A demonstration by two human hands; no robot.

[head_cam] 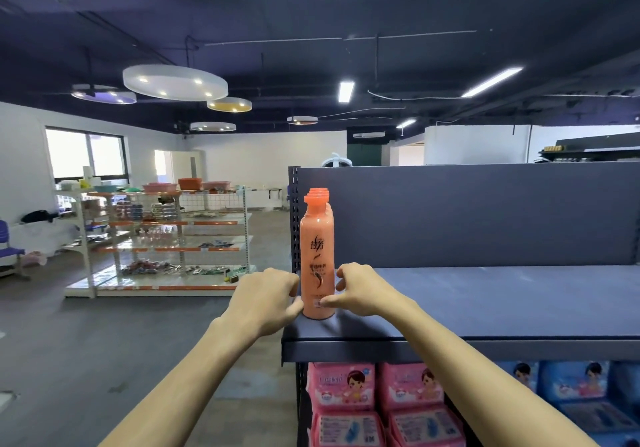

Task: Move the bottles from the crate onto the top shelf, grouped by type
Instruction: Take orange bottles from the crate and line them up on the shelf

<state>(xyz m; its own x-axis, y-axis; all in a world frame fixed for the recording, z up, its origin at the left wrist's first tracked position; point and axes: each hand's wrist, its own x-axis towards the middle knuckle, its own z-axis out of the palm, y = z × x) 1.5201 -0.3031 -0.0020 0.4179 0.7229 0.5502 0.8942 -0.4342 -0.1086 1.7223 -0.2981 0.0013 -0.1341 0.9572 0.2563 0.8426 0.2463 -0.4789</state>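
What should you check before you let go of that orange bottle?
1. The bottle stands upright: ok.
2. Its base sits fully on the shelf: ok.
3. It lines up with the same orange bottles behind: ok.
4. The left hand and right hand hold it low, one on each side: ok.
5. Bare shelf to the right for other types: ok.
6. More bottles left in the crate: cannot tell, it is out of view.
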